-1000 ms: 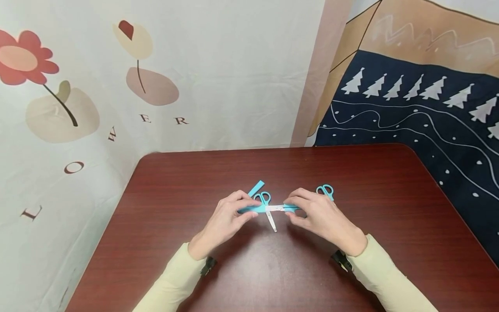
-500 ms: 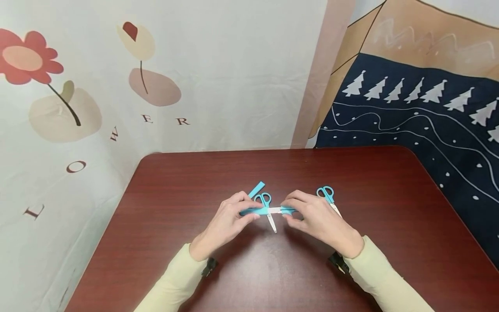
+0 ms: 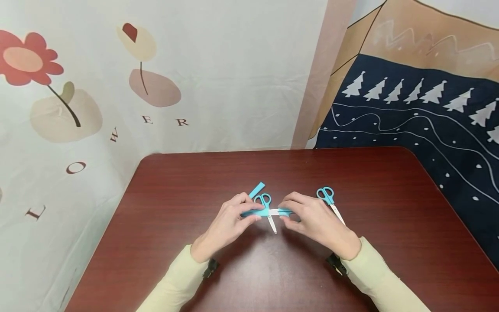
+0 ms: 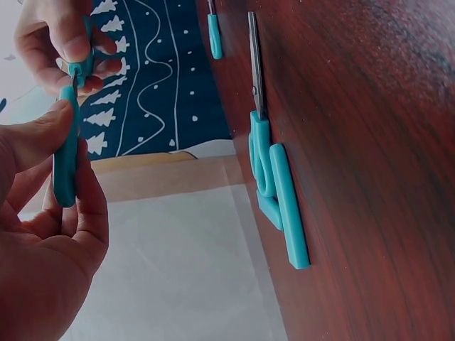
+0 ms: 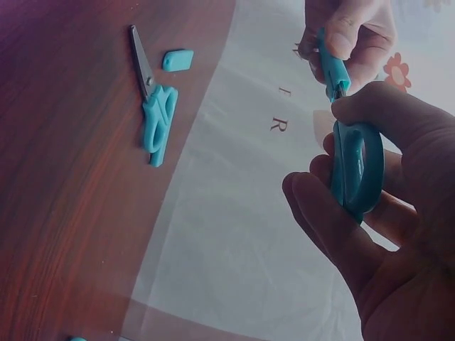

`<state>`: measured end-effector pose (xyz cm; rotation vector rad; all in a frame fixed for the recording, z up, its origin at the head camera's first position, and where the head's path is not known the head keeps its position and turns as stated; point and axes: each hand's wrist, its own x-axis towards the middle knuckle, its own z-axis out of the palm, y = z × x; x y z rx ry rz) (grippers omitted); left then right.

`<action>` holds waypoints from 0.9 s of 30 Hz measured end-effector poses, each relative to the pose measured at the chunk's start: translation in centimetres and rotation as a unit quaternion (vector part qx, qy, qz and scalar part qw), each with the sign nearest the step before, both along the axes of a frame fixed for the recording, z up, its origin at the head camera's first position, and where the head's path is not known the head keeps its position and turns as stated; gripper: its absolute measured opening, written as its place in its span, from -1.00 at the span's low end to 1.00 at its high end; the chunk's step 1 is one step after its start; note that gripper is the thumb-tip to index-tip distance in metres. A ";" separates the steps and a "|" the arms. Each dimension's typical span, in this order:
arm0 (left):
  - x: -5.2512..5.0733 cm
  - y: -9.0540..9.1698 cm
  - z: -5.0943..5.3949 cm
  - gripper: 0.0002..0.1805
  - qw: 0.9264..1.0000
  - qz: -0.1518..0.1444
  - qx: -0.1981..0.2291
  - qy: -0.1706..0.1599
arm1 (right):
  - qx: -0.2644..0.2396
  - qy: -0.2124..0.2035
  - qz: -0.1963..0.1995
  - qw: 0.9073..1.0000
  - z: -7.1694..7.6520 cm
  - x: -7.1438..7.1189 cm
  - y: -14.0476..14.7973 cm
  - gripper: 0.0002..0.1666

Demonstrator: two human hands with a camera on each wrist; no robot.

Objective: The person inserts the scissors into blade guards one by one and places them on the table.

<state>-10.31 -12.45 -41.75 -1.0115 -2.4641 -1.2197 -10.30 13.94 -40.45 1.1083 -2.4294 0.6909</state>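
In the head view my left hand pinches a light blue scissors sheath between thumb and fingers. My right hand grips a pair of scissors by its blue handles. The blades point left, their tips hidden inside the sheath's mouth, with a short bare stretch between the hands. Both are held above the table in the wrist views. Below them lies a second pair of scissors, uncovered and blades towards me. By its handles lie a loose blue sheath and another short blue piece.
A third pair of scissors lies uncovered on the dark red table, just beyond my right hand. Behind the table hangs a pale cloth with flower prints, and a navy tree-print cloth is at the right.
My right hand has moved left with the scissors, so less blade shows outside the sheath. My left hand holds almost still. More of the right-hand table scissors has come into view.
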 end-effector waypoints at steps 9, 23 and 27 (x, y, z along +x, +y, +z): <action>-0.1 0.1 -0.3 -0.71 1.000 -0.002 -0.003 0.013 | -0.005 0.006 0.004 1.000 -0.2 0.0 -0.1 -0.72; -0.1 0.3 0.1 -0.71 1.000 -0.003 -0.013 0.017 | 0.007 0.000 -0.006 1.000 0.0 0.2 -0.1 -0.72; -0.2 0.4 0.0 -0.72 1.000 -0.003 -0.015 0.020 | 0.006 0.001 -0.005 1.000 0.0 0.2 -0.1 -0.72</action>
